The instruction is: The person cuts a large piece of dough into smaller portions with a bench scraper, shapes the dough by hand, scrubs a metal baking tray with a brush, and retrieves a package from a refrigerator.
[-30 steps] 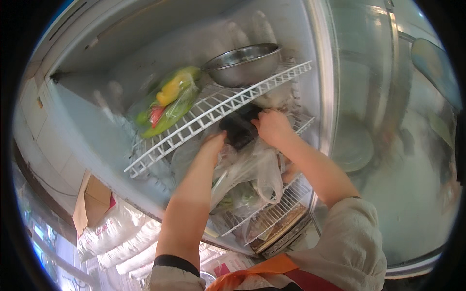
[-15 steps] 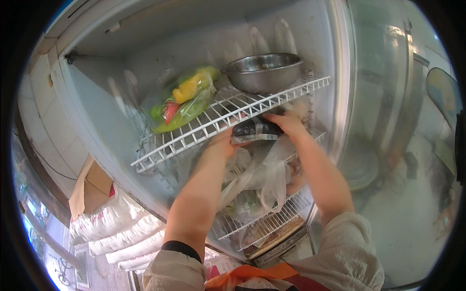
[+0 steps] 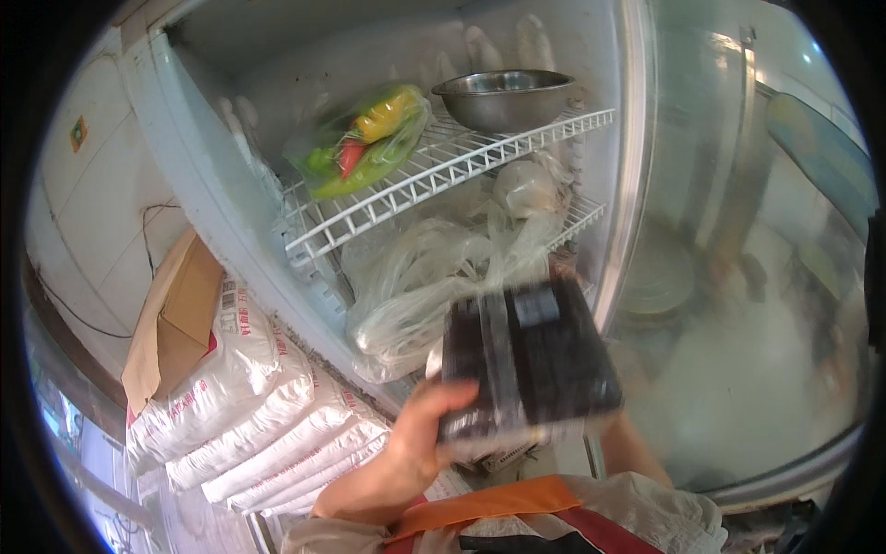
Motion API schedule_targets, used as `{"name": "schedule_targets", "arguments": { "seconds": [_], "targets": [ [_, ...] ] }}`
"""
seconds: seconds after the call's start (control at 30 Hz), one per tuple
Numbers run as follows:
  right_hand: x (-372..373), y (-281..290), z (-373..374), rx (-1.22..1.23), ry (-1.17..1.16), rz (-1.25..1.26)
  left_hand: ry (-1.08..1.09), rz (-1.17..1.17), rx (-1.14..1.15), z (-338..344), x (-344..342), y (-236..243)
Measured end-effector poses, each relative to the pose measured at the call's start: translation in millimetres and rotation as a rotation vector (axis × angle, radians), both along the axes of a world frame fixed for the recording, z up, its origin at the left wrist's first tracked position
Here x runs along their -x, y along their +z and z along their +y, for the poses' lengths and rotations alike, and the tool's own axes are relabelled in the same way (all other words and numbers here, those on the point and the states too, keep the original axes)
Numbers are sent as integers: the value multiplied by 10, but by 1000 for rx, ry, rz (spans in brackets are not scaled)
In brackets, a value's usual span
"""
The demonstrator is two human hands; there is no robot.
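Note:
A black, flat, box-like package [image 3: 544, 355] with clear tape across it is held in front of the fridge, tilted and smeared by motion. My left hand [image 3: 415, 432] grips its left edge, thumb on top. My right forearm [image 3: 637, 454] runs up behind the package's right side; the package hides that hand, which appears to support it from beneath. Just behind, crumpled clear plastic bags [image 3: 415, 277] lie on the second wire shelf. One knotted bag [image 3: 528, 189] holds something pale and round.
On the upper wire shelf [image 3: 452, 171] sit a steel bowl [image 3: 508, 103] and a bag of green, yellow and red peppers [image 3: 365, 138]. The glass door [image 3: 720, 351] stands open at right. Stacked white sacks [image 3: 240, 397] bear an opened cardboard box [image 3: 175, 319] at left.
Both hands have drawn the black package off the second shelf, out of the fridge and down toward my body. The clear bags behind it now show more fully.

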State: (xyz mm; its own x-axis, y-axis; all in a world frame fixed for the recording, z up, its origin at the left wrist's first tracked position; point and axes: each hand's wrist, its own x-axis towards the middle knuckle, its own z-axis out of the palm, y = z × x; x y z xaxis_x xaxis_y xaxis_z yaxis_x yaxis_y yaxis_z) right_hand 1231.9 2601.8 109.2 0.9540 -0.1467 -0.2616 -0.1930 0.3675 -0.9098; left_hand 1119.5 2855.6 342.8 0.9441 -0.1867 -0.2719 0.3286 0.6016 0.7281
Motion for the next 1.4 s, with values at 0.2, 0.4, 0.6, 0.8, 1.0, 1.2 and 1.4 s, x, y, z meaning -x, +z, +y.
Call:
{"name": "schedule_targets", "arguments": {
  "seconds": [0.2, 0.4, 0.6, 0.8, 1.0, 1.2, 1.4],
  "targets": [
    [1886, -2265, -211, 1127, 1202, 253, 1, -168, -48, 630, 1021, -701],
    [2467, -2475, 305, 1134, 1156, 224, 257, -640, 106, 1504, 1677, -1137],
    [2338, -2346, -833, 1375, 735, 499, 288, -977, 292, 2254, 2060, -1383],
    [2275, -1917, -619, 414, 186, 549, 458, -944, 460, 2150, 2251, -1119],
    [1970, -1359, -94, 93, 503, 396, 404, -1046, 569, 1884, 2008, -1096],
    [1631, -1821, -1301, 602, 647, 588, 325, -1151, 659, 1030, 1181, -721],
    [1410, -2747, -3312, 1135, 612, 682, 600, -1014, 1149, -819, 250, -281]
  ]
}}
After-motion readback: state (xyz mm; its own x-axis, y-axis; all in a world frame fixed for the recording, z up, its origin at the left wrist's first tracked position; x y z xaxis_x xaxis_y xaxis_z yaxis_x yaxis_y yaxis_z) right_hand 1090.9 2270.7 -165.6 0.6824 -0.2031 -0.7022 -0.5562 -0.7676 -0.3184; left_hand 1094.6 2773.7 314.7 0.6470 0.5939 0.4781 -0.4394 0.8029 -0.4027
